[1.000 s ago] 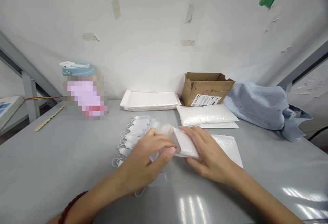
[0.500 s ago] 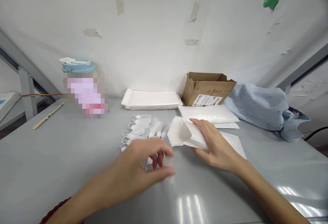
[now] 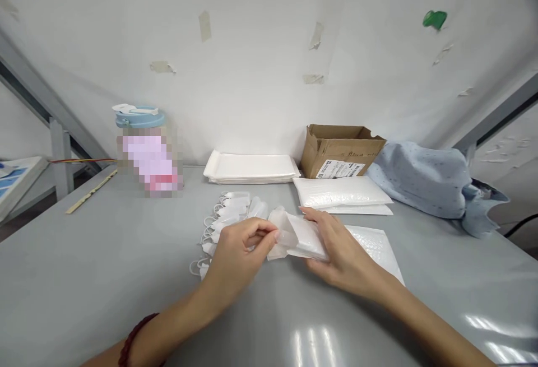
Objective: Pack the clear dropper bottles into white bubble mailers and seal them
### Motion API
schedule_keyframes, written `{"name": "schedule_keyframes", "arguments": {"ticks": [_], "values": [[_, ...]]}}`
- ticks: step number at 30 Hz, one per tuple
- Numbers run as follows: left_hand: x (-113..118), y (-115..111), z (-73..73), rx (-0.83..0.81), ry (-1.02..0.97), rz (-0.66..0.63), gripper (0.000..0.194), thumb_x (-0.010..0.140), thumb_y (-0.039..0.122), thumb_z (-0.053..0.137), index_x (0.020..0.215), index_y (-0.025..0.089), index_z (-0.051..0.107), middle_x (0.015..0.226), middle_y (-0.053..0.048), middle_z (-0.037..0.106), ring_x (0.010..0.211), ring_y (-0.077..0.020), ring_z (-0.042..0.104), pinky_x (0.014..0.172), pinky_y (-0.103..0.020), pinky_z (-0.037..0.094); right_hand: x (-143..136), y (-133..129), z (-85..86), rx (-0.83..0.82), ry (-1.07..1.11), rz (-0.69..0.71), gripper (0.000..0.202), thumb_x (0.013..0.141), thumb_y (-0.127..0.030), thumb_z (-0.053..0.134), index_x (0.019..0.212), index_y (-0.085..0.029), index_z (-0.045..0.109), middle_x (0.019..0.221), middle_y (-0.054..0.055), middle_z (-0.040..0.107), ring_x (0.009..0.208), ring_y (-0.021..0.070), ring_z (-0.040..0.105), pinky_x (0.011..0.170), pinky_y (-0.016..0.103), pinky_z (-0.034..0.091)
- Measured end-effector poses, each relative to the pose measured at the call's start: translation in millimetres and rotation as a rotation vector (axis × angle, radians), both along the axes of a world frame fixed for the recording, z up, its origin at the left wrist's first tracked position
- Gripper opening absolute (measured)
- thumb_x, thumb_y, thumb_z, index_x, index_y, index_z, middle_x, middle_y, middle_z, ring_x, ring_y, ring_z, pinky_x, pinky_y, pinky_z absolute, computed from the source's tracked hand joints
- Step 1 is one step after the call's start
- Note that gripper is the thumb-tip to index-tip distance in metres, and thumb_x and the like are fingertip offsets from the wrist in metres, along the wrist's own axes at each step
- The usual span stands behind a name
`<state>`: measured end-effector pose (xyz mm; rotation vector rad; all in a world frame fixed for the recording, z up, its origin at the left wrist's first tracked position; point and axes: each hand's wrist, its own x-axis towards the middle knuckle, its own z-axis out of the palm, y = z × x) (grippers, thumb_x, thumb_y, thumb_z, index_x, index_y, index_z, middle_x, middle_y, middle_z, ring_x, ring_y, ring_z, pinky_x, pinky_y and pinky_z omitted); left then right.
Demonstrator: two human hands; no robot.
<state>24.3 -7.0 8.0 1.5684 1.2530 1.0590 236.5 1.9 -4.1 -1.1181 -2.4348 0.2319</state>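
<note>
My right hand [image 3: 342, 252] grips a white bubble mailer [image 3: 309, 239] above the table, its mouth facing left and gaping. At that mouth my left hand [image 3: 239, 255] pinches a small translucent bottle [image 3: 286, 238] between thumb and fingertips; the bottle's far end is inside the opening. Beside and behind my left hand lie several similar translucent bottles [image 3: 235, 201] with white looped cords, partly covered by the hand. Another bubble mailer [image 3: 378, 246] lies flat under my right forearm.
Flat white mailers [image 3: 252, 166] are stacked against the wall. More bubble mailers [image 3: 340, 192] lie before an open cardboard box [image 3: 340, 151]. Light-blue cloth [image 3: 420, 179] is bunched at the right. A blue-lidded container [image 3: 140, 117] and a thin wooden strip [image 3: 92, 192] are at the left.
My left hand has moved up to the mailer's mouth, bringing the bottle partly into it. My right hand keeps hold of the mailer. The view has shifted slightly.
</note>
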Motion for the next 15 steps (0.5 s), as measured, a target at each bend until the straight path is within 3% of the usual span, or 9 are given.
{"name": "schedule_keyframes", "arguments": {"ticks": [5, 8, 13, 15], "values": [[2, 1, -7.0, 0.315, 0.307, 0.071, 0.015, 0.084, 0.02, 0.053, 0.074, 0.019, 0.064, 0.075, 0.0, 0.065, 0.069, -0.0138, 0.056, 0.063, -0.024, 0.046, -5, -6, 4.1, -0.026, -0.038, -0.009, 0.073, 0.07, -0.014, 0.052, 0.136, -0.019, 0.021, 0.122, 0.014, 0.053, 0.105, 0.0288, 0.051, 0.086, 0.045, 0.046], [0, 0, -2.2, 0.235, 0.358, 0.109, 0.018, 0.086, 0.025, 0.05, 0.081, 0.02, 0.067, 0.075, -0.001, 0.065, 0.068, -0.0146, 0.055, 0.054, -0.022, 0.042, -6, -8, 6.1, -0.008, -0.051, -0.018, 0.071, 0.07, -0.013, 0.051, 0.135, -0.017, 0.023, 0.12, 0.014, 0.054, 0.102, 0.0287, 0.051, 0.084, 0.046, 0.047], [3, -9, 9.0, -0.006, 0.287, -0.148, 0.03, 0.092, 0.034, 0.042, 0.099, 0.023, 0.068, 0.092, -0.002, 0.07, 0.082, -0.0175, 0.062, 0.055, -0.022, 0.044, -8, -8, 5.4, 0.037, -0.091, -0.028, 0.066, 0.073, -0.013, 0.051, 0.134, -0.015, 0.025, 0.115, 0.015, 0.054, 0.099, 0.0303, 0.05, 0.081, 0.048, 0.046], [4, -12, 10.2, -0.044, 0.249, -0.144, 0.03, 0.092, 0.037, 0.043, 0.105, 0.024, 0.066, 0.098, -0.003, 0.07, 0.09, -0.0195, 0.063, 0.056, -0.022, 0.046, -10, -8, 4.8, 0.048, -0.12, -0.028, 0.063, 0.074, -0.013, 0.049, 0.133, -0.015, 0.026, 0.112, 0.016, 0.054, 0.098, 0.031, 0.05, 0.08, 0.048, 0.046]]}}
